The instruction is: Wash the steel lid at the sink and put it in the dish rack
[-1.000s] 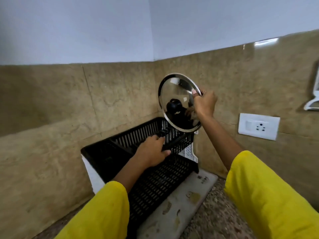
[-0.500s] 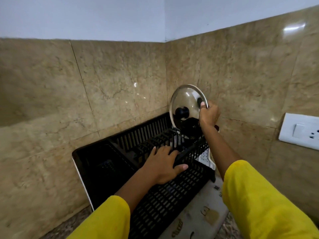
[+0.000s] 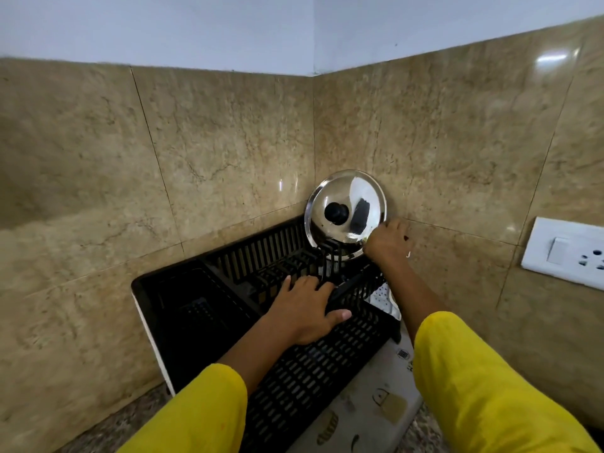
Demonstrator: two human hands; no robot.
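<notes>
The steel lid (image 3: 346,204), round and shiny with a black knob, stands on edge in the far right end of the black plastic dish rack (image 3: 294,380), leaning toward the tiled corner. My right hand (image 3: 387,240) grips the lid's lower right rim. My left hand (image 3: 305,308) rests on the rack's inner bar, fingers curled over it with the thumb spread. Both arms wear yellow sleeves. The lid's bottom edge is hidden behind the rack's slats.
The rack sits on a white printed drain tray (image 3: 369,410) on a speckled counter, pushed into a corner of beige marble tiles. A white socket and switch plate (image 3: 568,251) is on the right wall. A white perforated piece (image 3: 384,297) hangs at the rack's right end.
My right hand lowered the lid from above the rack down into its far right slots. My left hand stayed on the rack. The view moved closer and lower.
</notes>
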